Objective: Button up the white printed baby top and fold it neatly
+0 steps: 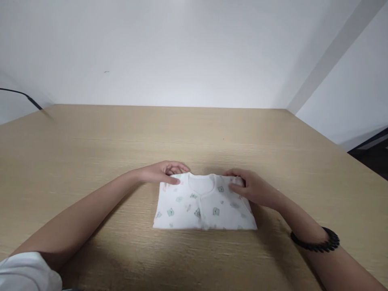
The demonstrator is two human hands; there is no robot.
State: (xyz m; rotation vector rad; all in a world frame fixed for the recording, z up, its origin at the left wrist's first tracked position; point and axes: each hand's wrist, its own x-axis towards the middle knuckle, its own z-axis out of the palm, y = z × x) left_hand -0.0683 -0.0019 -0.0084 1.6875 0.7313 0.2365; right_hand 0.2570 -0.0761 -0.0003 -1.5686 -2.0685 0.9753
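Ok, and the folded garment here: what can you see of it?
The garment is white, soft-looking fabric printed with small green, grey and pinkish motifs, with a curved neckline and front edge. Folded compactly, it lies flat on the wood-look table, neckline at the far side. The left grip and right grip are at its far corners, thumbs on top.

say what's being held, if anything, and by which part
It cannot be told for sure: the left hand and right hand have thumbs on the shoulders of the white printed garment.

Pale light; soft foreground shadows
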